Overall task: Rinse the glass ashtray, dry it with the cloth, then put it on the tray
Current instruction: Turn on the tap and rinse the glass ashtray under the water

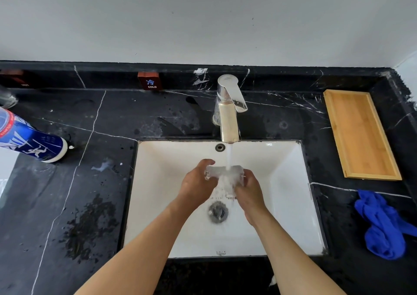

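Observation:
The clear glass ashtray is over the middle of the white sink, held between both hands under the running tap. My left hand grips its left side and my right hand grips its right side. Water streams from the chrome faucet onto the glass and splashes over it. The blue cloth lies crumpled on the counter right of the sink. A wooden tray rests at the back right of the counter, with nothing on it.
The black marble counter is wet in patches left of the sink. A blue and white bottle lies at the left edge. A small "COLD" sign stands against the back ledge. The sink drain is below my hands.

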